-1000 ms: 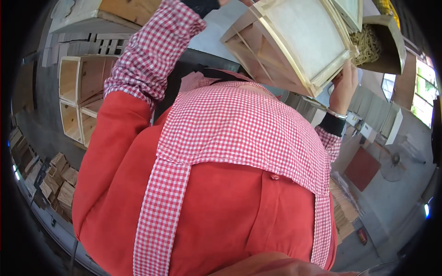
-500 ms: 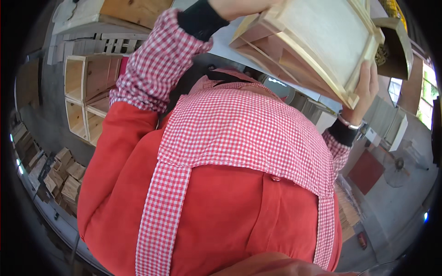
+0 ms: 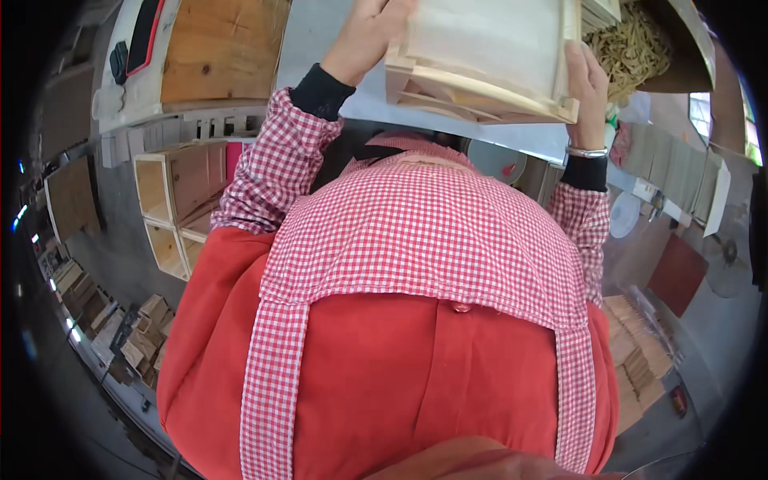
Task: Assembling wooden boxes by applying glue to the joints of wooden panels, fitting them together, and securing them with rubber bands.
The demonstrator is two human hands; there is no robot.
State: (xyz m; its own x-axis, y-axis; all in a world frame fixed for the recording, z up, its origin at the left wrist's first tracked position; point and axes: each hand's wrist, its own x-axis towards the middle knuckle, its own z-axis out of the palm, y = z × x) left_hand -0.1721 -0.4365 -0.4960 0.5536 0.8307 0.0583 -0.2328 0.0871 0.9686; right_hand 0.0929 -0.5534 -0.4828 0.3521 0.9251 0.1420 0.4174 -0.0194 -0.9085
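A pale wooden box frame point(image 3: 488, 44) with a whitish flat panel is between my two hands over a light grey tabletop point(image 3: 316, 32). My left hand point(image 3: 370, 40) is closed on its left edge, its fingertips partly cut off by the picture's upper rim. At the right edge, near the front corner, my right hand point(image 3: 588, 84) grips the frame. Along the near side a slim open gap shows under the panel. The far part of the box is out of view.
Beside my right hand stands a brown carton point(image 3: 686, 48) with a heap of thin tan strips point(image 3: 632, 52). A brown wooden board point(image 3: 224, 48) lies at upper left. Open wooden boxes point(image 3: 156, 188) are stacked at left, and wood pieces point(image 3: 636, 352) are piled at lower right.
The box frame has turned from a steep tilt to nearly level and shifted slightly left. Both hands have moved with it, still gripping its edges. More of the strips in the carton shows.
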